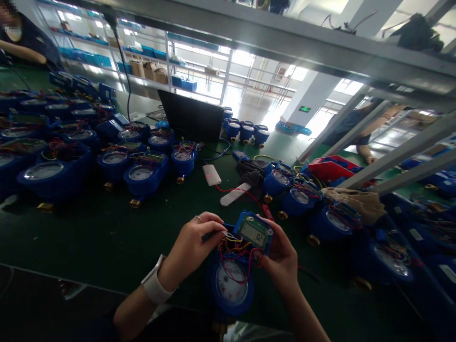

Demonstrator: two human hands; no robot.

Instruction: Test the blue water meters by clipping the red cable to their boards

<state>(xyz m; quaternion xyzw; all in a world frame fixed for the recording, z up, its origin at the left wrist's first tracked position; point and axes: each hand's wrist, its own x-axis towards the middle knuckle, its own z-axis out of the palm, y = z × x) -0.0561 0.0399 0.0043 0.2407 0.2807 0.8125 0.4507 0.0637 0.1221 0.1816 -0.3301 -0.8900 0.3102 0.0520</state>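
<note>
In front of me at the table's near edge stands a blue water meter [231, 285] with a round dial and loose coloured wires [237, 247] at its top. My right hand [283, 254] grips a blue-framed display module [253, 232], tilted up, whose small screen shows digits. Thumb and forefinger of my left hand [197, 244] are pinched on a thin wire [230, 234] at the module's left side. Red and yellow wires hang between the module and the dial. The wire's far end is hidden among the others.
Several blue water meters [140, 173] crowd the left of the green table [107, 237], and more [299, 199] line the right. A white box [211, 175] with a red lead, a pale flat strip [235, 194] and a dark screen [192, 116] lie ahead. A metal shelf beam [249, 35] crosses overhead.
</note>
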